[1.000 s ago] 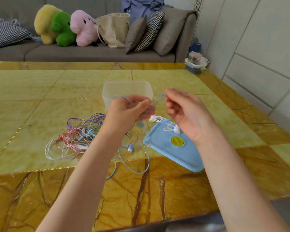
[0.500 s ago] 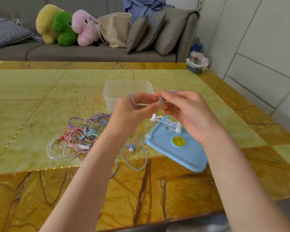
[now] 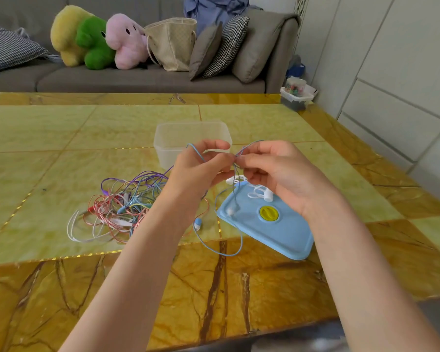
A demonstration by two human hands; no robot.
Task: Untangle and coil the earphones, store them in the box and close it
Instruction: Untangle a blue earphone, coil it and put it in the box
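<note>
- Plainly, both hands work one blue earphone cable point(image 3: 215, 240) above the table point(image 3: 61, 138): the left hand point(image 3: 198, 168) has a loop of it draped over its curled fingers, while the right hand point(image 3: 272, 168) pinches the strand between thumb and fingertips where the two hands meet, probably to feed a coil or pick a knot.
- Its slack hangs in a thin, limp curve to the tabletop, one earbud point(image 3: 197, 224) resting there.
- Left of the arms, the tangled earphones point(image 3: 122, 207) lie heaped: red, purple, white and blue cords, thin and glossy.
- Behind the hands stands the clear plastic box point(image 3: 188, 133), open, rectangular, round-cornered.
- Its blue lid point(image 3: 277, 232), smooth with a yellow round centre, lies flat nearby, white earphones point(image 3: 258, 193) resting on it.
</note>
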